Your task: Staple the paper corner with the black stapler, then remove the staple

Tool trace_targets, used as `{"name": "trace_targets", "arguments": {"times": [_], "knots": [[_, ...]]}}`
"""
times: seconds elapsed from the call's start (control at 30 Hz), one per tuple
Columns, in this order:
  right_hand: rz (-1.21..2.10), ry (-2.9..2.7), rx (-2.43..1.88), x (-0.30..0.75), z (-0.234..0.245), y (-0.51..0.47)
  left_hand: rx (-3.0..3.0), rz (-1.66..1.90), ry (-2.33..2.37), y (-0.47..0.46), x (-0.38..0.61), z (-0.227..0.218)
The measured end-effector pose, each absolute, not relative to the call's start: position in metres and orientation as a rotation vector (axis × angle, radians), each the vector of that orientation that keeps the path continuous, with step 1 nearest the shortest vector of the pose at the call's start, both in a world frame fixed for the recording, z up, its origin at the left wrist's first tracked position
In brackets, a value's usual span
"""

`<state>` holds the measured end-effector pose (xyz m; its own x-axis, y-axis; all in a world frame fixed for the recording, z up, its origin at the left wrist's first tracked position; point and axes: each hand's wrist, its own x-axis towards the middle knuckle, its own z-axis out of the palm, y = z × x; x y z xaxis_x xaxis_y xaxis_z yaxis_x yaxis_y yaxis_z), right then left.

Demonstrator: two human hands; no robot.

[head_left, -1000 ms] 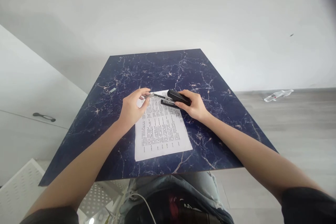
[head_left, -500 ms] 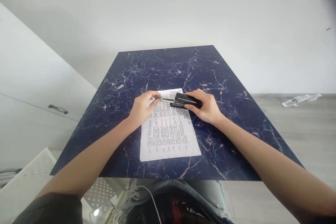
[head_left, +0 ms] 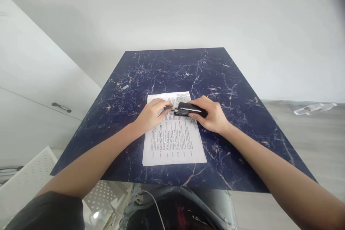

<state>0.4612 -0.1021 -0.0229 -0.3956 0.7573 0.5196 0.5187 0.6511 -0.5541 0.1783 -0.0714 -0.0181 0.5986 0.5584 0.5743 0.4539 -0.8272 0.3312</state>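
A black stapler point(head_left: 188, 109) lies over a printed sheet of paper point(head_left: 174, 136) on the dark blue marbled table point(head_left: 175, 68). My right hand point(head_left: 212, 115) is wrapped round the stapler's rear. My left hand point(head_left: 152, 114) pinches at the stapler's front end, where a thin metal part shows between thumb and forefinger. Both hands rest over the upper half of the sheet.
A small pale strip point(head_left: 125, 87) lies on the table's far left. White cabinet with a dark handle point(head_left: 61, 107) stands to the left, a white perforated rack point(head_left: 24, 179) below it. A plastic bottle point(head_left: 314, 107) lies on the floor at right.
The stapler's extended metal part has been pushed in towards the body. My left hand moved right, closer to my right hand. The camera view shifted a little.
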Motion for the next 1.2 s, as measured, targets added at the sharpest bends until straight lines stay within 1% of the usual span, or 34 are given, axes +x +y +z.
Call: {"name": "trace_targets", "arguments": {"times": [0.4, 0.7, 0.93, 1.1, 1.2], "knots": [[0.384, -2.096, -0.987, 0.46, -0.02, -0.104, 2.604, 0.936, 0.855, -0.073, 0.179, -0.015], [0.402, -2.057, -0.991, 0.462, -0.018, -0.103, 2.549, 0.99, 0.822, -0.07, 0.177, -0.012], [0.544, -1.916, -1.018, 0.469, -0.017, -0.1, 2.275, 0.787, 0.783, -0.055, 0.155, -0.007], [0.675, -1.961, -0.877, 0.469, -0.015, -0.102, 2.188, 0.666, 0.653, -0.054, 0.151, -0.006], [0.708, -2.005, -0.838, 0.466, -0.012, -0.105, 2.234, 0.699, 0.653, -0.058, 0.155, -0.002]]}}
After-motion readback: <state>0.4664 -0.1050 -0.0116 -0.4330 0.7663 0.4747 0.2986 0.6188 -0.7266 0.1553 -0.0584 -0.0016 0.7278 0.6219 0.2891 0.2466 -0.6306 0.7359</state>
